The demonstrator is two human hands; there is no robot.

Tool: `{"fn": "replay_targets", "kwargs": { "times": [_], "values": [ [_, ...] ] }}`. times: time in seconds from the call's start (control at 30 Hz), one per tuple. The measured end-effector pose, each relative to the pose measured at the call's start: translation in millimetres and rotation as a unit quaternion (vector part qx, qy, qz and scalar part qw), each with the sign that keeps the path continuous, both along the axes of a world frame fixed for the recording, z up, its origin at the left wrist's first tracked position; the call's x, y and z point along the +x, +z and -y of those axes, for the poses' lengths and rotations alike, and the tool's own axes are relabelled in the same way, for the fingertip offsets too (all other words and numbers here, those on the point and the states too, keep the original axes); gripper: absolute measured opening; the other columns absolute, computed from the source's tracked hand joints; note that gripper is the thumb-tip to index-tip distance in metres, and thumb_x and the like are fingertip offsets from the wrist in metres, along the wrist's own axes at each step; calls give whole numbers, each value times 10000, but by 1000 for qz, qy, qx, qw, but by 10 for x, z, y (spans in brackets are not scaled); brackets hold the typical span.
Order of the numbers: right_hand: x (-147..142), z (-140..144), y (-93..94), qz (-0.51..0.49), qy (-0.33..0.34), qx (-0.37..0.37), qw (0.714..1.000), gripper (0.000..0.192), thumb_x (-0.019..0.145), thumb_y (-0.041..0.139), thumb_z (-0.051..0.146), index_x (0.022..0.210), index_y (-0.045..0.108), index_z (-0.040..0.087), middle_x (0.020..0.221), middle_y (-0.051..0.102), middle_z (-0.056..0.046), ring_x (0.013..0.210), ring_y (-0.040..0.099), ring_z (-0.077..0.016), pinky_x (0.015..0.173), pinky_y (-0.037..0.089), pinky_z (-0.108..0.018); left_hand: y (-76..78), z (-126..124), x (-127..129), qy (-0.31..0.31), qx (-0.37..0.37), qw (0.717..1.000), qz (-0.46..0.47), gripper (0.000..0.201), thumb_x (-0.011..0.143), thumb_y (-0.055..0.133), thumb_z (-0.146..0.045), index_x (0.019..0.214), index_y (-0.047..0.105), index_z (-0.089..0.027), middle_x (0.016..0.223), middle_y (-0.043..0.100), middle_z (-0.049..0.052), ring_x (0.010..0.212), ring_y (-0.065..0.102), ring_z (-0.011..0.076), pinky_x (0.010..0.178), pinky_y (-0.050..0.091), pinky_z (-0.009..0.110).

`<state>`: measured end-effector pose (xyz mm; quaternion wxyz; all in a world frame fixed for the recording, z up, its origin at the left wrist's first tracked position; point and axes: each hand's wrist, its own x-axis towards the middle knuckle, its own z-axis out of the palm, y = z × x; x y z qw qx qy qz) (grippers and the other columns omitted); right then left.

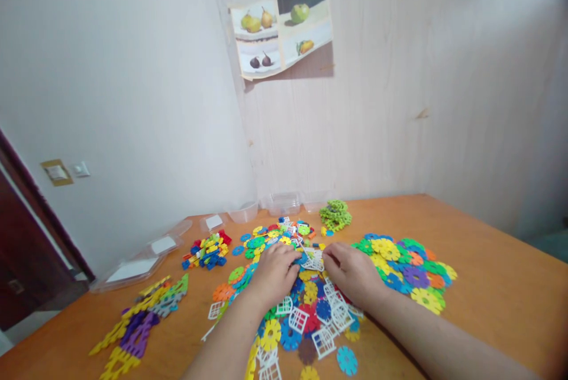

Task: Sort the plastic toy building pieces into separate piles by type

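Your left hand (276, 273) and right hand (350, 272) pinch the white grid piece (314, 261) between them, equally near, fingers closed on it.

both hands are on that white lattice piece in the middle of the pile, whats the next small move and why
Probably lift the white lattice piece straight up a little. The left hand and right hand pinch it from either side, and it lies on a heap of coloured discs that could snag or scatter if it were dragged sideways.
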<state>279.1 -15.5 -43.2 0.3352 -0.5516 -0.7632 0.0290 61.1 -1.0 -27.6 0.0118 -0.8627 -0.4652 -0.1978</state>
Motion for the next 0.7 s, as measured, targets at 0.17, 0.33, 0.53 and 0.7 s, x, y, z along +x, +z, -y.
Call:
{"fn": "replay_targets", "kwargs": {
  "times": [0.17, 0.33, 0.53, 0.7],
  "values": [
    [2, 12, 15, -3, 9, 2, 1000, 280, 955, 406, 294, 873, 659, 206, 837, 682, -29, 803, 620, -150, 730, 392, -236, 44, 0, 1, 13, 27, 1000, 9, 174, 894, 510, -267, 945, 676, -260, 1007, 682, 52, 1050, 562, 234, 943, 402, 361],
    [-30, 65, 45, -17, 33, 29, 999, 258, 948, 430, 301, 994, 670, 218, 944, 682, -47, 892, 625, -176, 798, 432, -267, 152, 43, 24, 68, 51, 995, 47, 268, 944, 411, -305, 815, 635, -234, 904, 669, 59, 896, 586, 220, 783, 398, 324],
    [-120, 242, 166, 6, 124, 93, 988, 536, 887, 555, 325, 1402, 467, 211, 1321, 580, -101, 1197, 521, -238, 1008, 410, -354, 223, 174, 178, 10, -126, 962, 240, 346, 919, 452, -478, 756, 596, -209, 716, 610, 6, 701, 548, 169, 621, 374, 260],
    [-129, 307, 213, 61, 123, 67, 988, 440, 884, 557, 309, 1312, 558, 206, 1171, 667, -95, 1074, 592, -238, 924, 438, -348, 234, 255, 276, -55, -256, 908, 328, 407, 901, 471, -542, 829, 629, -174, 799, 633, 11, 758, 549, 159, 679, 405, 247]
  ]
}}
